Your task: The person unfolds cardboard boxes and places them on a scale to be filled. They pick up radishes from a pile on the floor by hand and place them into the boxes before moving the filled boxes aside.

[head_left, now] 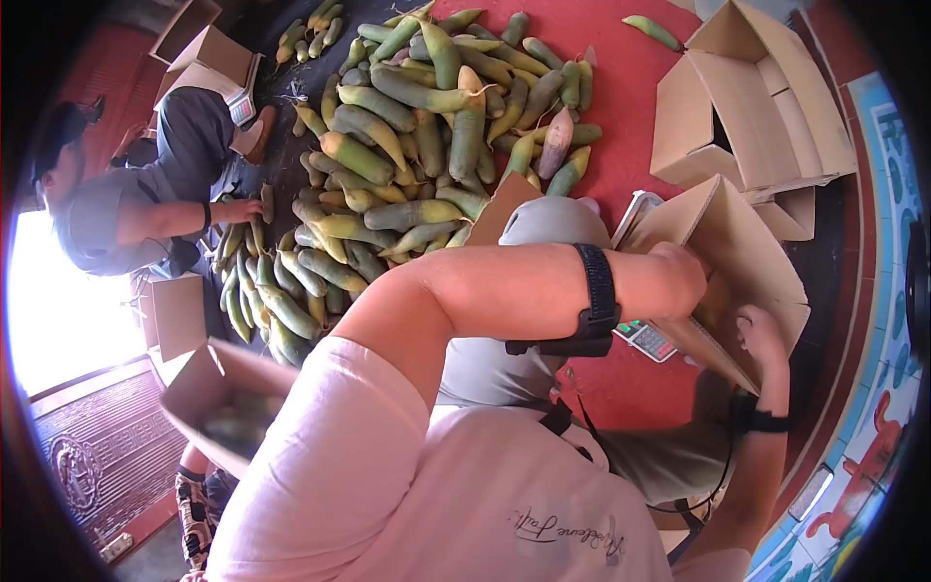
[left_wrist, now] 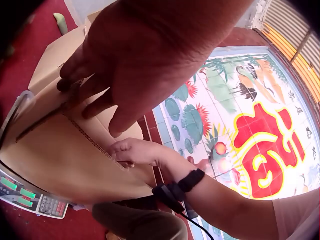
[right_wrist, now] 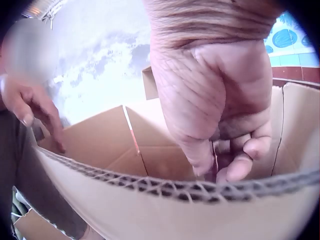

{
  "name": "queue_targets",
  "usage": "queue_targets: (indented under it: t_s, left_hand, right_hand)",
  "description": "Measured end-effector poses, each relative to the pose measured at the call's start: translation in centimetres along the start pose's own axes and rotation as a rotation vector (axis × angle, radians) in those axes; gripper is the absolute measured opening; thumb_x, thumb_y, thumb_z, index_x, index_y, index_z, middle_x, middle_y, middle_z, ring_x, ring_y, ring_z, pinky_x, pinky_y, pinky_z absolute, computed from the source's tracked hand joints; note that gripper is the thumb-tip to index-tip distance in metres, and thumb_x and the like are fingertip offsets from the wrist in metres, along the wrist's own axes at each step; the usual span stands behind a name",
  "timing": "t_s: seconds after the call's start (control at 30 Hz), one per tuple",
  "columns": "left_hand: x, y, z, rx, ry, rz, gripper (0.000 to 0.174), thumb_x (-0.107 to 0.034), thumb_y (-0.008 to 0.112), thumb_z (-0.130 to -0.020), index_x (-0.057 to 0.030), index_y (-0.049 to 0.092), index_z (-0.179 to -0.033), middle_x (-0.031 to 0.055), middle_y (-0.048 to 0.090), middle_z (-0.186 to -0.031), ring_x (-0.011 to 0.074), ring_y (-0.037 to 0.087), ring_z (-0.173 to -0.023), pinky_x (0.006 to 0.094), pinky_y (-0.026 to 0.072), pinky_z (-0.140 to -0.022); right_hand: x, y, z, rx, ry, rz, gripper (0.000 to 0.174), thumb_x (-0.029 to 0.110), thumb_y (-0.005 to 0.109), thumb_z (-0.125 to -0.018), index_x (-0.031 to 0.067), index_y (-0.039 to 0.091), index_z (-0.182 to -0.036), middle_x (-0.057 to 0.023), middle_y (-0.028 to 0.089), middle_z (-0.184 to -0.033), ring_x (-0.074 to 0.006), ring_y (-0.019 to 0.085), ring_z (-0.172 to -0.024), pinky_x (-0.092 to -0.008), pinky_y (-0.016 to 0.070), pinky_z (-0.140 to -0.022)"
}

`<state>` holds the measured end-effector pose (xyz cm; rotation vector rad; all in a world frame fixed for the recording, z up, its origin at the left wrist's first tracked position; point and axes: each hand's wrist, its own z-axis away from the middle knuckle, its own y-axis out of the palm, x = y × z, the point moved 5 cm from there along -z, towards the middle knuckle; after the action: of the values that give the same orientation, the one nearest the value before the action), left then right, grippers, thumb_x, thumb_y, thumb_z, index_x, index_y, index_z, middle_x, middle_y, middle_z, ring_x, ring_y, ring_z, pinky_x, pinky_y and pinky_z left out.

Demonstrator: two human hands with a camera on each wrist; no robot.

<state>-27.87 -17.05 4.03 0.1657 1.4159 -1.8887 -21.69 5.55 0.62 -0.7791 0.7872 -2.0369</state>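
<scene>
A cardboard box (head_left: pixel 713 238) with raised flaps leans in front of me, next to a weighing scale (head_left: pixel 648 339) with green displays. My left hand (head_left: pixel 679 281) reaches across to its upper side. In the left wrist view the fingers of this left hand (left_wrist: pixel 107 75) hang straight and spread over the flaps. My right hand (head_left: pixel 761 335) is at the near rim, its fingers curled down on the inside. The right wrist view shows the right hand (right_wrist: pixel 220 105) behind the corrugated edge, thumb beside the fingertips; I cannot tell what they hold.
A big heap of green radishes (head_left: pixel 388 126) covers the floor ahead. At the left sits a person (head_left: pixel 92 213); another in a grey cap (head_left: pixel 548 218) is partly behind my left arm. Other cardboard boxes stand around, including an opened one (head_left: pixel 747 97). A tiled wall (left_wrist: pixel 225 130) borders the right.
</scene>
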Motion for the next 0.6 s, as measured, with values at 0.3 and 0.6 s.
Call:
queue_targets:
  t_s: [0.3,0.6]
  left_hand:
    - [-0.2,-5.1,4.3,-0.223,0.02,0.114,0.042,-0.041,0.052,-0.082,-0.0038,0.065,-0.095,0.0168,0.064,-0.093,0.0321,0.061,-0.091,0.0409,0.0473,-0.08]
    - [13.1,-8.7,16.1,-0.752,-0.285,0.483,0.037,-0.034,0.055,-0.086,0.0002,0.061,-0.101,0.0102,0.061,-0.084,0.017,0.056,-0.077,0.0285,0.0443,-0.072]
  right_hand:
    - [-2.3,-2.2,12.0,-0.704,-0.301,0.069,0.021,0.01,0.051,-0.088,-0.0019,0.058,-0.103,-0.0196,0.061,-0.094,-0.0337,0.06,-0.087,-0.0364,0.0469,-0.077]
    - [-9.3,0.2,18.0,-0.849,-0.102,0.121,0.022,0.01,0.053,-0.089,-0.0001,0.058,-0.107,-0.0194,0.061,-0.101,-0.0324,0.06,-0.092,-0.0365,0.0469,-0.079]
